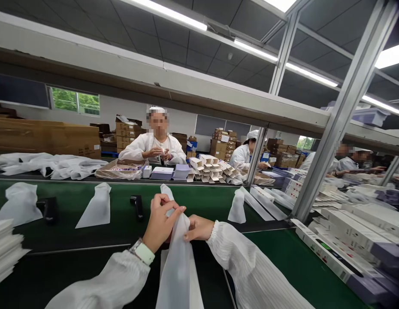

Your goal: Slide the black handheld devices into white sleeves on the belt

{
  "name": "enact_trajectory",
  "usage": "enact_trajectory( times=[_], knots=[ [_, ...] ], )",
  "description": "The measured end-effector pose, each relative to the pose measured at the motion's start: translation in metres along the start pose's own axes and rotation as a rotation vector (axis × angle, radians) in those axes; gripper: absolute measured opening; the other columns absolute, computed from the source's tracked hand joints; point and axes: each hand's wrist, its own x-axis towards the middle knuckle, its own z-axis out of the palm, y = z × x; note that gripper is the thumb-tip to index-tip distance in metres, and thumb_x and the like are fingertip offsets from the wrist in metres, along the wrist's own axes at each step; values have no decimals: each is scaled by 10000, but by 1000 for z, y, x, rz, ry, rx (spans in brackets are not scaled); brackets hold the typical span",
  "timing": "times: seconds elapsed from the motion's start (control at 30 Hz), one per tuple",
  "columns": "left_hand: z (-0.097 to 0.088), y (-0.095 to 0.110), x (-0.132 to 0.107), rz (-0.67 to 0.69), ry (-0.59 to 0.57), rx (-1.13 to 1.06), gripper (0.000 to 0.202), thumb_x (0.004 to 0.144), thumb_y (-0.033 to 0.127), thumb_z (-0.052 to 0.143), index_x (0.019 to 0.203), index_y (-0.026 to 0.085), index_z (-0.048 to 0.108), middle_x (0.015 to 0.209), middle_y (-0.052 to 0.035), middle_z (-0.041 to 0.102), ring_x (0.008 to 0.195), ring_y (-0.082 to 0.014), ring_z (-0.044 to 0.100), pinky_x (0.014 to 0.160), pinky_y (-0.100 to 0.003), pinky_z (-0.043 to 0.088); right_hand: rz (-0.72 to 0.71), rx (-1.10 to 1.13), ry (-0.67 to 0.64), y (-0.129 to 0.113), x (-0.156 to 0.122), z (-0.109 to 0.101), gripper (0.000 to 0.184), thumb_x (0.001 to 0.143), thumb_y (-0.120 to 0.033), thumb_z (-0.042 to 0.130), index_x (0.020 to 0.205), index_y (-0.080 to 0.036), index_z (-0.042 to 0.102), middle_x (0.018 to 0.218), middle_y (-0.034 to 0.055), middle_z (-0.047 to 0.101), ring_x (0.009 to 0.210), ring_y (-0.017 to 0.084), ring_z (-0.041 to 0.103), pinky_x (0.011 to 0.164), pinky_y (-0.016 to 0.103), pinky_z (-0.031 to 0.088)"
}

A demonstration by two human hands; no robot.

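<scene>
With fingers of the left hand [162,221] and right hand [201,227] pinched narrow, holding the far end of a translucent sleeve [176,270], in touch with both alike. Stretches lengthwise from the fingertips back toward the near edge of the table [273,251]. Leaves room sideways between the white stack [6,253] toward the left edge and the white boxes [350,225] toward the right, just short of the green belt [202,199]

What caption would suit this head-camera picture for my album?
Left hand and right hand grip a translucent wrapper; across the green worktop, a co-worker wears white.
</scene>
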Motion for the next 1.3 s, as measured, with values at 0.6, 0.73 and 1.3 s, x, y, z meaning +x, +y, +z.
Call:
enact_trajectory(
  times=[0.6, 0.73, 1.3],
  knots=[
    [-6, -38, -62, -184, -661, 65, 125, 687, 290, 510, 694, 187, 439, 729, 25, 442, 736, -146, 447, 790, -336, 323, -319, -919, 1246, 12, 24, -129, 378, 657, -299, 539, 1016, -179, 539, 1153, 134, 412, 1113, 295, 287, 879, 437, 216],
    [-7, -41, -59, -190, -644, -10, 146, 709, 291, 491, 628, 179, 444, 684, 28, 461, 707, -141, 463, 722, -276, 345, -266, -1222, 762, 24, 72, -69, 379, 764, -342, 429, 1139, -288, 435, 1163, 84, 401, 1089, 220, 343, 886, 394, 257],
    [-10, -39, -57, -202, -506, 57, 176, 748, 362, 428, 755, 218, 528, 599, 40, 505, 572, -128, 464, 540, -222, 355, -277, 29, 585, 16, 69, -49, 710, 607, -231, 609, 1189, -310, 210, 848, -11, 567, 770, 167, 593, 672, 346, 458]
  ],
)
